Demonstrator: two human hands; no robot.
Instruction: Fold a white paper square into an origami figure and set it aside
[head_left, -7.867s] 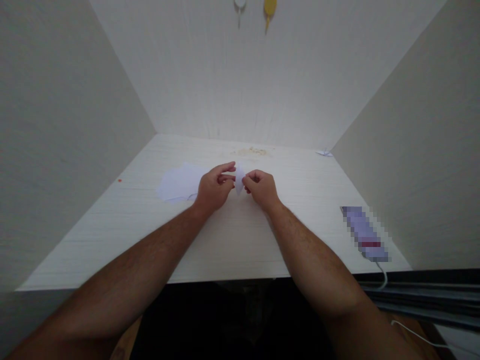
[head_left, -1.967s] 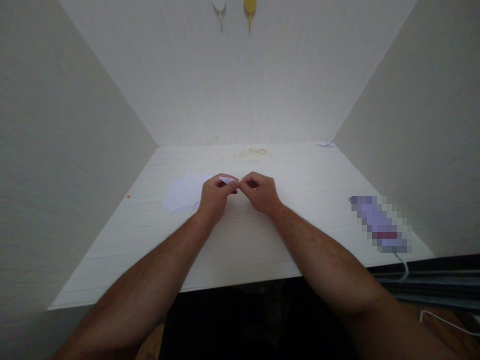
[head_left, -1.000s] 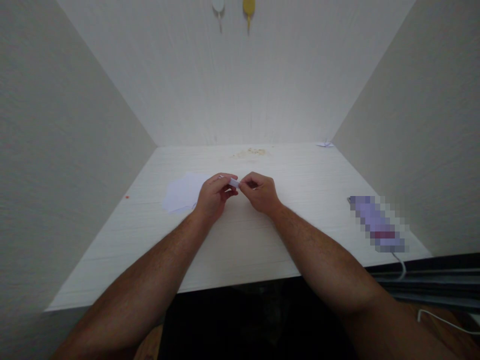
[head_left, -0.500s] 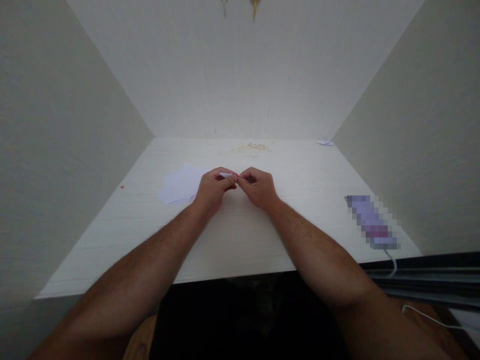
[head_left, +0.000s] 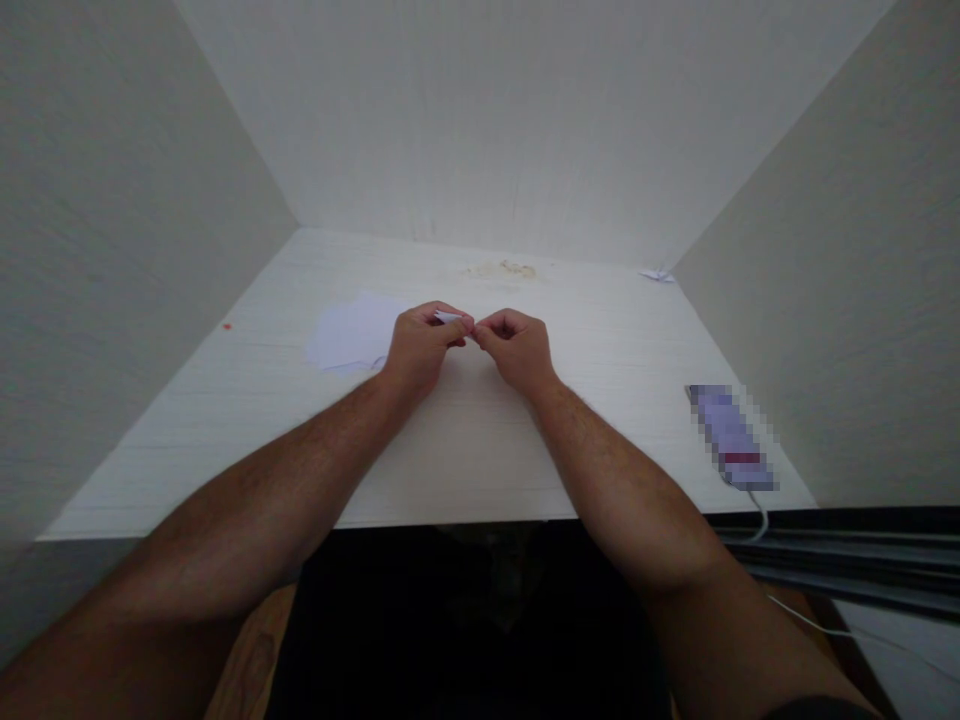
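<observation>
Above the middle of the white table, my left hand is closed on a small folded piece of white paper. Its pale edge shows between thumb and fingers. My right hand meets it from the other side, thumb and forefinger pinched at the paper's right tip. Fingers cover most of the paper, so its folded shape cannot be made out. Just left of my left hand lie loose white sheets, partly hidden behind the wrist.
A phone-like device, blurred out, lies at the right with a white cable running off the table edge. A folded paper piece sits in the back right corner. Brownish crumbs or stains mark the table's back. Walls enclose three sides.
The view has tilted and shifted slightly, so the table appears higher in the picture. Both hands stay together at the paper with nearly the same grip.
</observation>
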